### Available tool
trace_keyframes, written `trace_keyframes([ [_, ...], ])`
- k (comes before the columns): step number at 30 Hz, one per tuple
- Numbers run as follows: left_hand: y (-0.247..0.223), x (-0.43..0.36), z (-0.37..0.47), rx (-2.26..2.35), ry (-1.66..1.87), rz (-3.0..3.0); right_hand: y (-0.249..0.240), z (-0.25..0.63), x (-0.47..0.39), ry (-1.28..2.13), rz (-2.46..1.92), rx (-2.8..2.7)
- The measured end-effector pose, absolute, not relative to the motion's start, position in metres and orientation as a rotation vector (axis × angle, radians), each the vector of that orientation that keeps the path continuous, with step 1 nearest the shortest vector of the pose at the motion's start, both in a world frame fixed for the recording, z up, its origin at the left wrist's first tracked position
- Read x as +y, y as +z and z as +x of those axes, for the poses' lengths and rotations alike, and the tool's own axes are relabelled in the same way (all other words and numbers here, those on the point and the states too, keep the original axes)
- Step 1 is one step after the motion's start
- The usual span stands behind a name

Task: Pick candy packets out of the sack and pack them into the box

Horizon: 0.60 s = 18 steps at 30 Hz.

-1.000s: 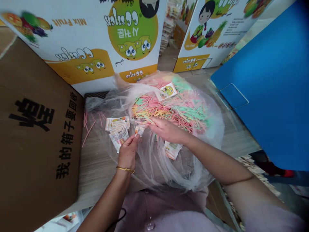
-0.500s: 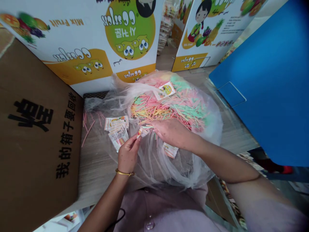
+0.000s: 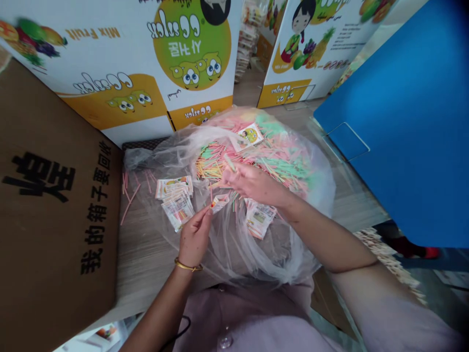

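A clear plastic bag (image 3: pixel 311 195) lies spread on the table, full of thin pink, green and yellow sticks (image 3: pixel 289 166). My left hand (image 3: pixel 195 237) pinches a small printed packet (image 3: pixel 220 203) at its lower left end. Over the sticks, my right hand (image 3: pixel 252 183) has its fingers closed on a few pale sticks (image 3: pixel 230 163), blurred by motion. To the left lies a pile of filled packets (image 3: pixel 178 208). More packets (image 3: pixel 259 218) lie below my right hand, and one packet (image 3: pixel 249 137) rests on top of the bag.
A brown carton (image 3: pixel 54 195) stands at the left. White and orange printed boxes (image 3: pixel 135 49) (image 3: pixel 293 58) line the back. A blue panel (image 3: pixel 403 122) with a wire loop rises at the right. Loose pink sticks (image 3: pixel 128 200) lie on the table (image 3: pixel 135 274) beside the carton.
My right hand has lifted from the sticks near the packet, with pale sticks now showing at its fingertips. The packet in my left hand shows more fully. The view has shifted slightly.
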<state>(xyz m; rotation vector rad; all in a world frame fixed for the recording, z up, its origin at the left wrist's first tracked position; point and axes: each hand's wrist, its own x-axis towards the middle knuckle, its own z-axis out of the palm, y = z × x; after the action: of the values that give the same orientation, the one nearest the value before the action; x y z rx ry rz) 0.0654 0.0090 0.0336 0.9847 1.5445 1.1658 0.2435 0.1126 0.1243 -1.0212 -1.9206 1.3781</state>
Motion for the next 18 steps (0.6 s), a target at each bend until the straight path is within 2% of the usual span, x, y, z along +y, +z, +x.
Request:
trace_keyframes([
  [2, 0.031, 0.011, 0.069, 1.460, 1.197, 0.798, 0.116, 0.231, 0.113, 1.557, -0.924, -1.561],
  [5, 0.032, 0.012, 0.072, 1.340, 1.223, 0.607, 0.101, 0.213, 0.110, 1.567, -0.888, -1.316],
  [11, 0.048, 0.010, 0.074, 1.241, 1.227, 0.541, 0.083, 0.203, 0.093, 1.388, -0.889, -1.345],
  [18, 0.051, 0.011, 0.077, 1.215, 1.219, 0.546, 0.085, 0.205, 0.081, 1.358, -0.947, -1.407],
])
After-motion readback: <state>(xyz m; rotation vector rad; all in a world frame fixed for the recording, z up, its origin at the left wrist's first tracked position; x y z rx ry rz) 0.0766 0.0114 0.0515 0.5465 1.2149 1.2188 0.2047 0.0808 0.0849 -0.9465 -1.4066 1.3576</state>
